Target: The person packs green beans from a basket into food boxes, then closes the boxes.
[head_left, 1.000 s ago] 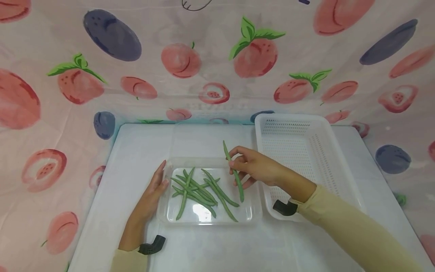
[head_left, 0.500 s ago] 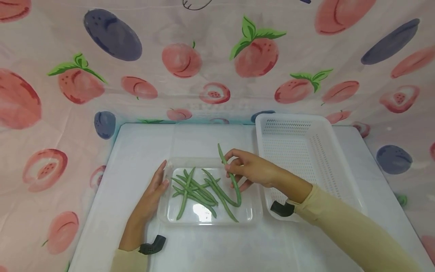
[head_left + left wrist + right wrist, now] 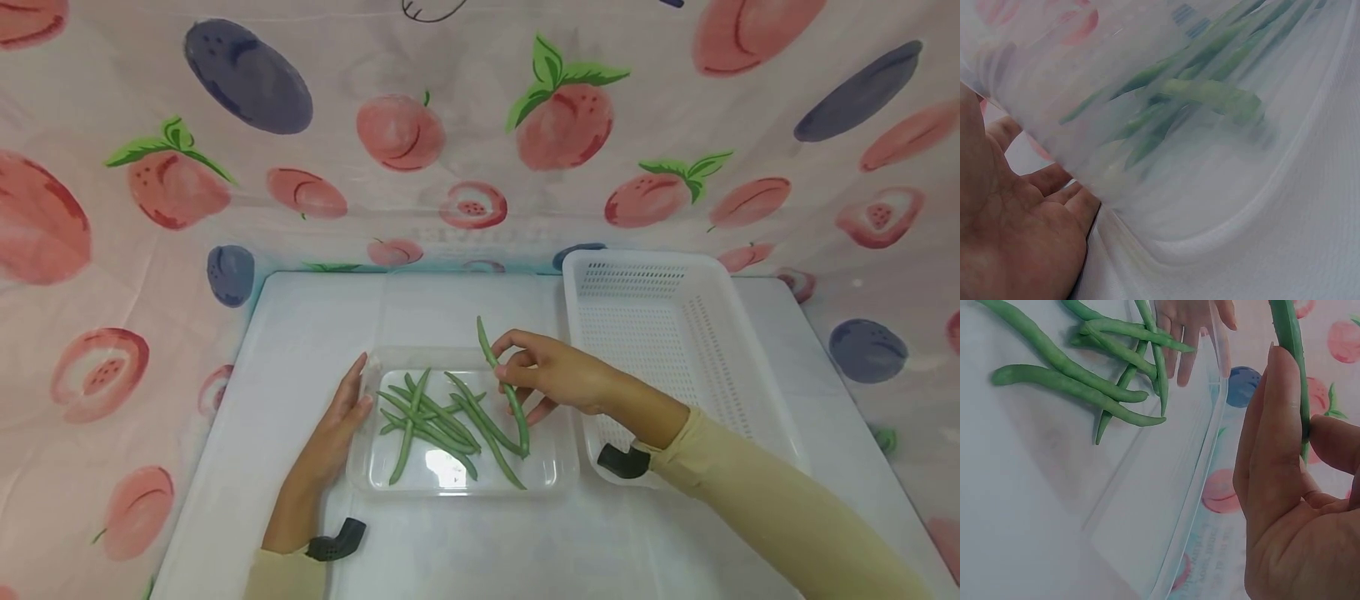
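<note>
Pinching one bean (image 3: 504, 386) between thumb and fingertips, your right hand (image 3: 558, 375) holds it slanted over the right part of the tray (image 3: 558, 479), its lower tip down among the beans (image 3: 431, 421) lying loose in the tray, its upper end poking up past your fingers. Your left hand (image 3: 333, 433) lies flat with fingers straight and together, pressed against the tray's left wall; the left wrist view shows only your palm (image 3: 1016, 244) against that blurred clear wall. Beyond your right knuckles, just beside the tray, stands the basket (image 3: 757, 400). No brand, label or readable writing shows anywhere; the cloth (image 3: 150, 183) carries only printed fruit. Compared with half a second ago, you've shifted the bean slightly toward your left fingers, while your left hand has stayed put.
</note>
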A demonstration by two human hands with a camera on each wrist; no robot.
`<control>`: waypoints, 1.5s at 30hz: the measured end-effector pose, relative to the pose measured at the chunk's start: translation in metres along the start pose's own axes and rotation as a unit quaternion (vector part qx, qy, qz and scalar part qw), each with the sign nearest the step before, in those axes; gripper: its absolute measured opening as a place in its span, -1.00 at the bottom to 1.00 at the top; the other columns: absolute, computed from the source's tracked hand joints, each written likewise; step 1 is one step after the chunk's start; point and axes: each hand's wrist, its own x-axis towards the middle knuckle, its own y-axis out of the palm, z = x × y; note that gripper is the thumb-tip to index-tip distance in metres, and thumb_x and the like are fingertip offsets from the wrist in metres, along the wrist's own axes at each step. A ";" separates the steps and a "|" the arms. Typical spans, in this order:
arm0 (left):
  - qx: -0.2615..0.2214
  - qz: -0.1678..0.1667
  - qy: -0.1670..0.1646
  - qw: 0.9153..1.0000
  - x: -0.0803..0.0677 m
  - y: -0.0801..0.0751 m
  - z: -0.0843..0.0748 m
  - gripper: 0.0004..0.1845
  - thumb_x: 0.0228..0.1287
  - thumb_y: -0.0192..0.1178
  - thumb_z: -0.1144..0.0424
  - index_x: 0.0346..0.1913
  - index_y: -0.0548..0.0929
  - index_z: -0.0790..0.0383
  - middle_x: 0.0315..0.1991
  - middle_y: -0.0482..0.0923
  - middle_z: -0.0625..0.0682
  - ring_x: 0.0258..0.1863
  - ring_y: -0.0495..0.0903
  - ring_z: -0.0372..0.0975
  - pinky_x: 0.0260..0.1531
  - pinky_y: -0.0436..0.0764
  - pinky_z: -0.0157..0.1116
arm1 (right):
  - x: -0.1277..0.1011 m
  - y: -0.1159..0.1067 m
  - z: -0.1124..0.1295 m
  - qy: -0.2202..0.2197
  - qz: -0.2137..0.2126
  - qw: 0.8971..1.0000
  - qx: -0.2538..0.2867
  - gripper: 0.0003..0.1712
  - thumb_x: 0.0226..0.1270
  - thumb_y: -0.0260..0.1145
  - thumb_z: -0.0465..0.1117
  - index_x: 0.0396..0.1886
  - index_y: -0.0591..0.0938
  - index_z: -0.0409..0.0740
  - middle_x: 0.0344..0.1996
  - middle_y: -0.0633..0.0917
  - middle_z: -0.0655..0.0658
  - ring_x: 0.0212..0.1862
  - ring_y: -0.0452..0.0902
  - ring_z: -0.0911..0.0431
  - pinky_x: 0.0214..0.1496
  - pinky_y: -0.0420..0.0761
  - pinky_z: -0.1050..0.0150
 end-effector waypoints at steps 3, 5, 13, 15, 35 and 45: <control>0.002 0.000 0.002 1.000 0.000 0.000 0.000 -0.32 0.65 -0.15 0.15 0.65 -0.13 -0.34 0.70 -0.34 -0.05 0.67 -0.37 0.10 0.39 -0.09 0.48 | 0.001 0.000 0.000 0.001 0.001 1.000 0.000 -0.62 0.55 0.24 -0.09 0.27 0.43 0.00 -0.13 0.66 -0.23 -0.20 0.66 -0.01 -0.29 0.79 0.03; 0.005 -0.001 0.000 1.000 0.000 0.000 0.000 -0.32 0.65 -0.15 0.15 0.65 -0.13 -0.35 0.70 -0.34 -0.05 0.67 -0.36 0.10 0.38 -0.07 0.49 | 0.002 0.000 -0.001 0.002 0.001 1.000 0.000 -0.60 0.55 0.24 -0.08 0.28 0.43 -0.01 -0.10 0.64 -0.27 -0.20 0.65 0.00 -0.29 0.79 0.03; 0.006 -0.006 -0.007 1.000 0.000 0.000 0.001 -0.32 0.65 -0.15 0.13 0.64 -0.12 -0.37 0.70 -0.37 -0.07 0.67 -0.41 0.07 0.40 -0.15 0.48 | 0.003 0.002 -0.003 0.004 0.000 1.000 0.001 -0.60 0.54 0.26 -0.08 0.27 0.45 0.00 -0.15 0.63 -0.21 -0.18 0.65 0.00 -0.29 0.79 0.03; 0.005 -0.006 -0.007 1.000 0.000 0.000 0.001 -0.32 0.65 -0.14 0.13 0.64 -0.12 -0.37 0.70 -0.36 -0.07 0.67 -0.41 0.07 0.40 -0.16 0.48 | 0.003 0.002 -0.003 0.004 0.001 1.000 0.004 -0.61 0.54 0.25 -0.11 0.27 0.46 0.00 -0.14 0.63 -0.24 -0.19 0.67 -0.02 -0.28 0.79 0.01; -0.004 -0.005 -0.010 1.000 0.000 0.000 0.000 -0.33 0.65 -0.13 0.12 0.64 -0.11 -0.38 0.70 -0.36 -0.04 0.66 -0.41 0.08 0.42 -0.18 0.46 | 0.001 0.001 -0.008 0.012 -0.011 1.000 0.016 -0.65 0.54 0.24 -0.17 0.25 0.49 0.03 -0.12 0.66 -0.22 -0.15 0.72 -0.17 -0.19 0.80 0.05; 0.006 -0.006 -0.007 1.000 0.000 0.000 0.001 -0.32 0.65 -0.11 0.10 0.64 -0.11 -0.37 0.70 -0.34 -0.02 0.67 -0.40 0.08 0.43 -0.19 0.45 | -0.005 -0.011 -0.020 0.027 -0.057 0.998 0.005 -0.54 0.53 0.26 -0.08 0.33 0.41 0.00 -0.09 0.65 -0.21 -0.03 0.65 -0.23 -0.03 0.77 0.08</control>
